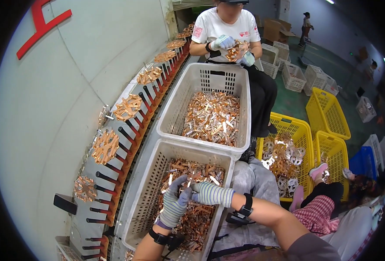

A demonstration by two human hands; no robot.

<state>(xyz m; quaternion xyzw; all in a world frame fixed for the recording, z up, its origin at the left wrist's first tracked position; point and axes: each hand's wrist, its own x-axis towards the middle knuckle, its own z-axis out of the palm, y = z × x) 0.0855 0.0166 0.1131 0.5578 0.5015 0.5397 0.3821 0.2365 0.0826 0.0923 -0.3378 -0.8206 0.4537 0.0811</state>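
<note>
My left hand [175,203], in a striped knit glove, is above the near grey crate [141,204], with its fingers bent together. My right hand [213,194], gloved the same way, reaches in from the right, and its fingertips meet the left fingers. Both hands look closed; whatever is between the fingertips is too small and covered to make out. Beneath them lies a heap of small copper-coloured metal pieces [196,221], mostly narrow strips. Black straps with small devices circle both wrists.
Beyond stands a second grey crate [168,124] of similar pieces. On the left runs a rack of red-and-black pegs [133,127] beside round copper-coloured assemblies [105,146]. A co-worker [228,26] opposite holds one such assembly [238,51]. Yellow crates [307,132] stand at right, near another person's legs.
</note>
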